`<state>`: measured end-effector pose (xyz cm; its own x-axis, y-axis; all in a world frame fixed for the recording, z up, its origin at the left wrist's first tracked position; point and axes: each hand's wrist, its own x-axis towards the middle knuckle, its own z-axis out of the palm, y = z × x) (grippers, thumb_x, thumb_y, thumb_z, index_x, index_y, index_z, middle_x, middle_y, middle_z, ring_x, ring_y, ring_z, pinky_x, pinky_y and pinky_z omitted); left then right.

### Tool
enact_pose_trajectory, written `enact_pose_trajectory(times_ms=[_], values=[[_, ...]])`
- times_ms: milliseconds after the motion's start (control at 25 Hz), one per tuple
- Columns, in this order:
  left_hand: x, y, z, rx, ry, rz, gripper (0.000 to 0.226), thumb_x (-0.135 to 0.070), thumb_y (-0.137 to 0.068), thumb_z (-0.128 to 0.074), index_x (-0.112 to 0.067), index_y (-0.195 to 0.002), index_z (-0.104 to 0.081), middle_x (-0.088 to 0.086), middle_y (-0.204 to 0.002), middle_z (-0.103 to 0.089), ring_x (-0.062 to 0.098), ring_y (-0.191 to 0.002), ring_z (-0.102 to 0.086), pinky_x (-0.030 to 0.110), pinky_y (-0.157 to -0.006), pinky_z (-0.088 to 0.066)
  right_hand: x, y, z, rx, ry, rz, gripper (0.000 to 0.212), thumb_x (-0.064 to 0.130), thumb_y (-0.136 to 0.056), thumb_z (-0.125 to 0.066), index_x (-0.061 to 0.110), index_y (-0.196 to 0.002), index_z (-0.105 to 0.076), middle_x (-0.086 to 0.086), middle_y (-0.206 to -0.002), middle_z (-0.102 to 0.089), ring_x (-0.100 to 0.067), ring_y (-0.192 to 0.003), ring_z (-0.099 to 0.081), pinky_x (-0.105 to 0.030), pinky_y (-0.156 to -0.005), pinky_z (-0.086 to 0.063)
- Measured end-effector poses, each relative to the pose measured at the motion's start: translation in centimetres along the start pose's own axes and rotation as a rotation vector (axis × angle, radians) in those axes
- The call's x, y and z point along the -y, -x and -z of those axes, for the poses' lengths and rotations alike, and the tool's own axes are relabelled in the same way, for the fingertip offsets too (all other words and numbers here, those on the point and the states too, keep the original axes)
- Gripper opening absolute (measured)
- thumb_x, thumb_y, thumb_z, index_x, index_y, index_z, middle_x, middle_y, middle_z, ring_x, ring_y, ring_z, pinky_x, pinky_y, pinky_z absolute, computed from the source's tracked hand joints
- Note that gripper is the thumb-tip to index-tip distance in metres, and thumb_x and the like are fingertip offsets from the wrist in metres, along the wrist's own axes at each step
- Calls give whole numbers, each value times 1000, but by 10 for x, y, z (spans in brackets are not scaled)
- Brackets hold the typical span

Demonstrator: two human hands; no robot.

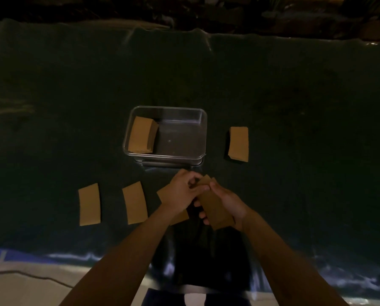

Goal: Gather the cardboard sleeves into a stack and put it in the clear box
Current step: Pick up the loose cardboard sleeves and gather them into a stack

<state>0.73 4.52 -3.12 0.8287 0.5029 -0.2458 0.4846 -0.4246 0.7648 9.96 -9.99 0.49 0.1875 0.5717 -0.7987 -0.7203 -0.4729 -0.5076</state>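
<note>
A clear box stands mid-table with a stack of brown cardboard sleeves in its left half. My right hand holds a small stack of sleeves just in front of the box. My left hand pinches the top end of that stack. Partly under my left wrist, one sleeve lies flat. To the left, two single sleeves rest on the cloth. Right of the box sits another pile of sleeves.
A dark cloth covers the table, wrinkled along its far edge. The table's near edge runs across the bottom, with a pale floor and a thin cable below it. The scene is dim.
</note>
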Motion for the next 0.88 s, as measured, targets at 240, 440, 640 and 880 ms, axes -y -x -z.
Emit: enact_pose_trajectory(times_ms=[240, 440, 640, 880], values=[[67, 20, 19, 132, -684, 239, 87, -58, -84, -61, -23, -153, -21, 10, -159, -20, 31, -144, -23, 53, -111, -27, -13, -10, 12, -202, -142, 141, 12, 38, -101, -47, 34, -108, -57, -20, -108, -72, -34, -83, -71, -59, -84, -55], [66, 21, 13, 140, -690, 189, 82, -52, -84, -65, -18, -150, -29, 10, -148, -31, 31, -133, -34, 48, -108, -33, -21, -17, 15, -259, -124, 186, 24, 39, -99, -53, 26, -119, -57, -20, -109, -72, -33, -81, -72, -54, -79, -57], [64, 18, 15, 97, -638, 272, 60, -41, -86, -66, -19, -137, -43, 12, -132, -40, 31, -123, -40, 46, -105, -35, -23, -22, 20, -287, -79, 135, 29, 33, -102, -49, 34, -131, -47, -14, -108, -72, -26, -78, -70, -44, -68, -59], [74, 3, 63, 253, -173, 311, 8, -17, -96, -56, -16, -104, -58, 10, -104, -62, 24, -92, -59, 29, -76, -42, -21, -24, 20, -226, -31, 120, 33, 34, -103, -47, 47, -132, -53, -13, -110, -69, -21, -72, -66, -36, -58, -60]])
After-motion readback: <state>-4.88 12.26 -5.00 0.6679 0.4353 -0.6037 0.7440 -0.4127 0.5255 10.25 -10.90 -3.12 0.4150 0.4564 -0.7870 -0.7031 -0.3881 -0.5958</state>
